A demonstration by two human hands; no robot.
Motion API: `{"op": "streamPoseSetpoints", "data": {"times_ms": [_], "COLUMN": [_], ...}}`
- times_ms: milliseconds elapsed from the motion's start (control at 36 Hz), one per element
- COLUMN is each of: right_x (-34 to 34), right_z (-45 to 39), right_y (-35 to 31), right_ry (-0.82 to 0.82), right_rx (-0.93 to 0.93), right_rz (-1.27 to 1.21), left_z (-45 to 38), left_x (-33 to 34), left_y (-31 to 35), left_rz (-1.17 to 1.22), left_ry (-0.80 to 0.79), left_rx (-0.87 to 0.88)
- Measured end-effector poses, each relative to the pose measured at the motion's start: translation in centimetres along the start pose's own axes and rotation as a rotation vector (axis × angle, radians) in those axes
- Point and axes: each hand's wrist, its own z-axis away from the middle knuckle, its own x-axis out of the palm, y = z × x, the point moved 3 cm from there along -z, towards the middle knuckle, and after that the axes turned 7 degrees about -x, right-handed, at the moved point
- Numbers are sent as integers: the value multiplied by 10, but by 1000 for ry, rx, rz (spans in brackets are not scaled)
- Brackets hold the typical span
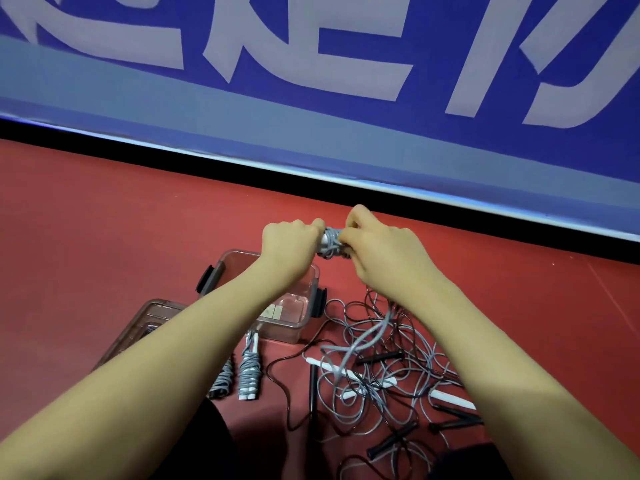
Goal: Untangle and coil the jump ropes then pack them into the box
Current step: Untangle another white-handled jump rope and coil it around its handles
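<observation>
A blue banner [311,98] with pale lettering stands along the far edge of the red floor [104,237]. Near the floor's near edge lies a tangle of grey and black jump ropes [377,368], handles pointing every way. Left of it sits the clear box [294,306], open, its lid [138,327] beside it. Two coiled ropes [250,370] lie lengthwise, pointing toward the box. Above the box, the left hand [289,245] is fisted round a wrapped bundle [330,242] lying left-to-right; the right hand [377,247] pinches its cord.

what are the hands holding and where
Both hands, left and right, hold one grey jump rope bundle, gripping its two ends with wound cord between them.
</observation>
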Motion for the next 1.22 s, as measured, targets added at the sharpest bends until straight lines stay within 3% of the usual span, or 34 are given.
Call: {"op": "streamPoseSetpoints", "data": {"times_ms": [139,389,444,556,667,833,1083,1222], "right_x": [7,8,9,9,10,15,14,11], "right_z": [0,1,2,3,3,4,2,3], "right_y": [8,21,25,28,26,20,22,22], "right_ry": [-10,96,112,101,33,10,-56,-55], "right_rx": [64,148,178,236,218,87,100,128], "right_rz": [-41,-332,-386,-223,-23,12,-5,-137], "left_z": [-3,-4,-4,-3,1,8,12,14], "left_x": [3,-2,-5,-9,-7,-9,-16,-20], "left_y": [2,-3,-2,-6,-7,-7,-12,-17], "left_rz": [-62,-3,60,59,59,64,365,733], "left_ry": [47,6,92,204,185,185,443,338], "left_rx": [137,139,231,372,447,527,682,572]}}
